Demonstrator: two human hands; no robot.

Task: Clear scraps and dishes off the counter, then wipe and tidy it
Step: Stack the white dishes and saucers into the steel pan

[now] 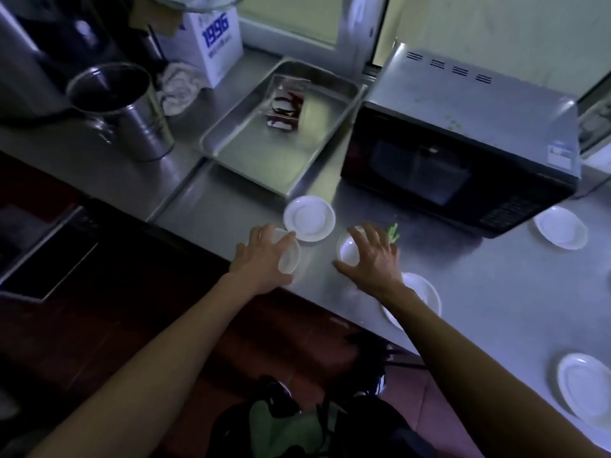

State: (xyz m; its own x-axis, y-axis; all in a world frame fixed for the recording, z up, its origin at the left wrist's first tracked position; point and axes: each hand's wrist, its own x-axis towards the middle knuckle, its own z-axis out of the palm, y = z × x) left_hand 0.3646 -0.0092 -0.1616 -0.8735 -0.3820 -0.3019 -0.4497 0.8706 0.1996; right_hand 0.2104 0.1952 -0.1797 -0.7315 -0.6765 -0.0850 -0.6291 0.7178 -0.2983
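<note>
Near the front edge of the counter [496,292], the left hand [264,262] holds a small white dish [289,256], fingers curled over its rim, tilted so its open face turns toward the right; it just touches a flat white plate [309,218] lying behind it. The right hand [373,256] hovers with fingers spread wide over a small white bowl [348,251], which sits upright, mouth up; whether they touch it I cannot tell. Being round, neither dish has a long axis to speak of. A green scrap [393,233] lies just beyond the right hand, before the microwave [463,133]. The tilted dish could slip from the one-sided hold or knock the plate, and a sweeping forearm could push the plate [426,292] beneath the right wrist off the front edge. A steel tray [284,127] stands farther back.
</note>
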